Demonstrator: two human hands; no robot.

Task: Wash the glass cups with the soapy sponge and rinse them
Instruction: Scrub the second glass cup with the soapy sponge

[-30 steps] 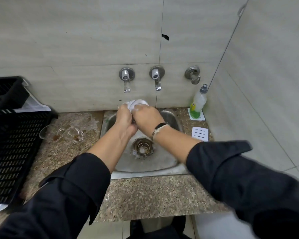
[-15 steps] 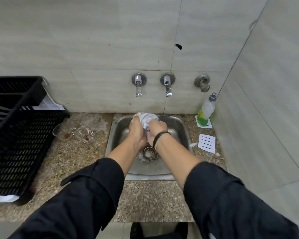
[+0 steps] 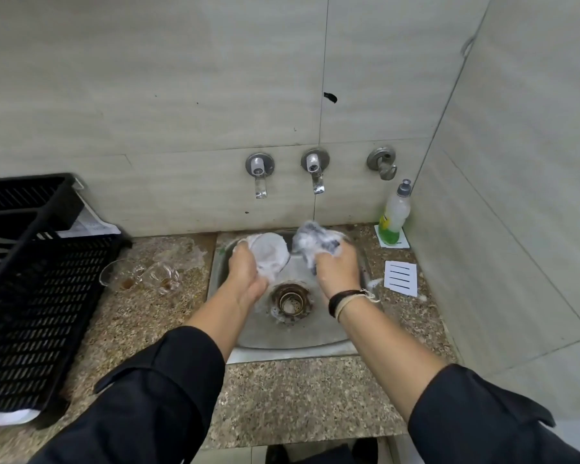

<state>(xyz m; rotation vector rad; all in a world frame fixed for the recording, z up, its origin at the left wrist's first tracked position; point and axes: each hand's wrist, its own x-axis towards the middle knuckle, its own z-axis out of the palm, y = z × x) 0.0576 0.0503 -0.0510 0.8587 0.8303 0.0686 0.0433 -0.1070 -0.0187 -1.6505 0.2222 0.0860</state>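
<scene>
Over the steel sink (image 3: 318, 339), my left hand (image 3: 245, 272) grips a foam-coated glass cup (image 3: 270, 254), its mouth turned toward me. My right hand (image 3: 335, 269) holds a soapy sponge (image 3: 313, 244) just to the right of the cup, apart from it. A thin stream of water falls from the right tap (image 3: 315, 172) onto the sponge. Two dirty glass cups (image 3: 141, 276) lie on their sides on the counter left of the sink.
A black plastic crate (image 3: 31, 283) fills the left counter. A dish soap bottle (image 3: 395, 214) stands at the back right corner, with a white card (image 3: 400, 277) in front of it. The left tap (image 3: 260, 172) and a wall valve (image 3: 382, 162) are above the sink.
My hands have parted: the sponge came out of the cup and moved right, while the cup stayed in my left hand. The camera shifted so the sink sits further right.
</scene>
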